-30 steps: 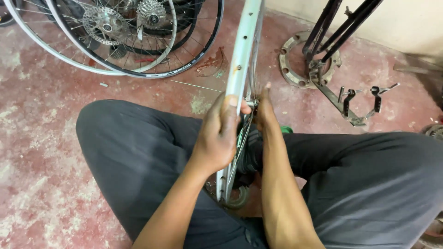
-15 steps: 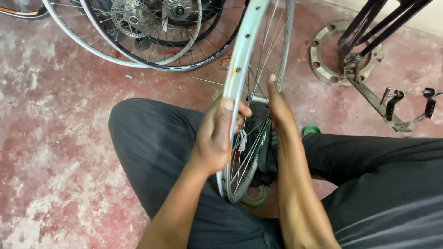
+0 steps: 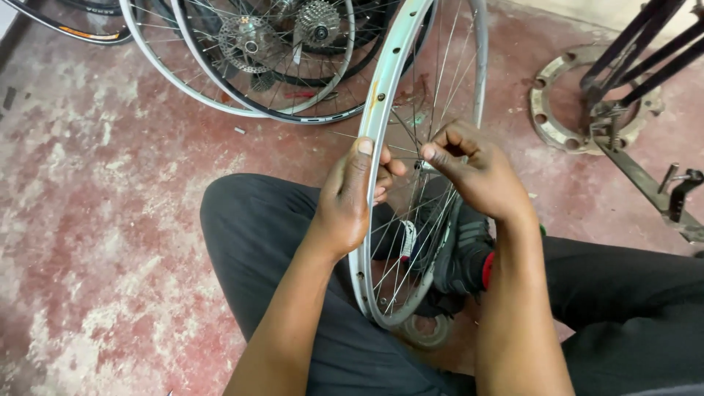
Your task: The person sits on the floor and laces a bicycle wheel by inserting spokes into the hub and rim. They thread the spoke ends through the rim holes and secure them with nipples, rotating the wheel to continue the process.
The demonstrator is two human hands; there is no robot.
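A silver bicycle wheel rim point(image 3: 384, 88) with thin spokes point(image 3: 440, 81) stands upright between my knees. My left hand point(image 3: 350, 196) grips the near side of the rim, thumb along its outer face. My right hand point(image 3: 475, 170) reaches in among the spokes from the right, its fingers pinched around a spoke near the hub. My legs in dark trousers point(image 3: 264, 242) are crossed under the wheel, and a black shoe point(image 3: 460, 257) shows behind the spokes.
Several more wheels with sprocket clusters point(image 3: 308, 22) lean at the top on the worn red concrete floor point(image 3: 95, 220). A round metal flange point(image 3: 587, 103) with a black stand and a bracket point(image 3: 678, 198) lies at the right.
The view has swung so the wheel shows more face-on. My right hand has moved from beside the rim in among the spokes; my left hand still grips the rim.
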